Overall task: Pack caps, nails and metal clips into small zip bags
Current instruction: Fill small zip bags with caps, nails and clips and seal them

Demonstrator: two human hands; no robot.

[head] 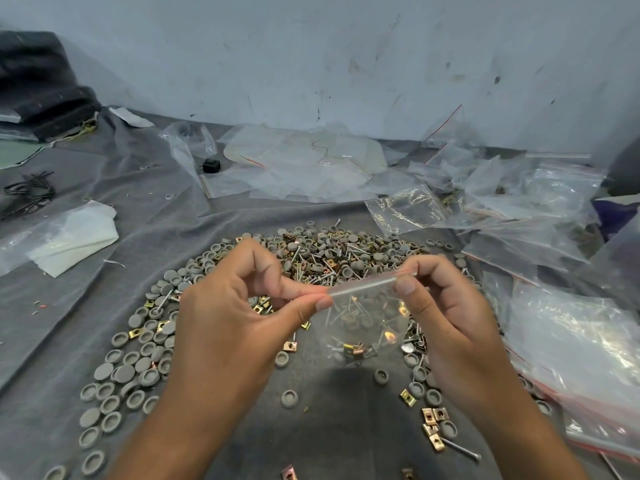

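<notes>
A small clear zip bag (367, 320) hangs in the air between my hands, above the grey cloth. Nails, grey caps and a brass clip show inside it, gathered toward the bottom. My left hand (239, 306) pinches the left end of the bag's zip strip between thumb and forefinger. My right hand (446, 306) pinches the right end the same way. Behind the bag lies a heap of grey caps, nails and brass metal clips (329, 258). More grey caps (138, 362) spread out at the lower left.
Empty clear zip bags (540, 202) are piled at the right and along the wall. A larger bag with a red strip (581, 351) lies at the right edge. White folded plastic (72, 237) sits left. A small black block (211, 165) rests further back.
</notes>
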